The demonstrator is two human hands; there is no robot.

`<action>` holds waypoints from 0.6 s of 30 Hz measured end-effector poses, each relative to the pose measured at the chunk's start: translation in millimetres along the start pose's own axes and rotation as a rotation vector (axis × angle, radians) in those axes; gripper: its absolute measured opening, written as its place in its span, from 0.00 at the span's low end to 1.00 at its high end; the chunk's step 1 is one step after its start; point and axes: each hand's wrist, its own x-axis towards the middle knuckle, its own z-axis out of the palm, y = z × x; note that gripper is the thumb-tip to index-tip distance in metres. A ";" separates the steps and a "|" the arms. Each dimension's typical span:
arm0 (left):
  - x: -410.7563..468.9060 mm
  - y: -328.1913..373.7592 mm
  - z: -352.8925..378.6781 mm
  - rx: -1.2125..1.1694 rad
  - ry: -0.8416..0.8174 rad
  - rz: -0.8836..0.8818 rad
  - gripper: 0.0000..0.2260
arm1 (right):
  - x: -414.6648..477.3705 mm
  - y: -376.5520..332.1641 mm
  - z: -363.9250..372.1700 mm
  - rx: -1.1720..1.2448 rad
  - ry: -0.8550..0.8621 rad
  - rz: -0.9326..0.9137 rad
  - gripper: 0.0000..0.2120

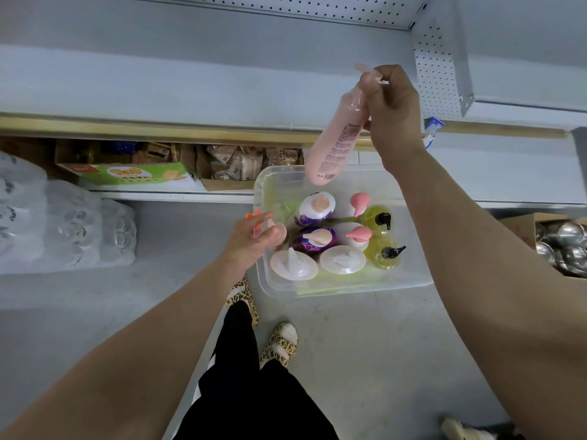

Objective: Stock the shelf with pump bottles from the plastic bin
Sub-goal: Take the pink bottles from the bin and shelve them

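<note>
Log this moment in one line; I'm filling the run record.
right hand: lifting pink bottle | left hand: gripping pump in bin | shelf: not stocked

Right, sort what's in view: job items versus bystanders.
Job:
- pink bottle in right hand
- pump top under left hand
- bin with remaining bottles
- shelf

Bystanders:
- cracker box
- snack carton
- water packs
- metal bowls

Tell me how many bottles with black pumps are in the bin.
2. Both are yellow bottles along the right side of the plastic bin: one farther back, one nearer just in front of it. Others could be hidden lower down.
</note>
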 end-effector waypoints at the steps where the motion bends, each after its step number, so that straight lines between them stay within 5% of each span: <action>1: 0.7 -0.2 0.2 -0.003 0.005 0.000 0.19 | 1.0 1.4 0.4 -0.011 0.017 -0.008 0.06; 7: 10.3 -9.6 0.6 -0.014 0.019 0.016 0.17 | 4.6 3.8 8.6 -0.051 0.094 -0.026 0.18; 18: 13.7 -14.0 4.2 0.031 0.056 0.009 0.20 | 3.5 2.8 6.5 -0.004 -0.024 -0.008 0.13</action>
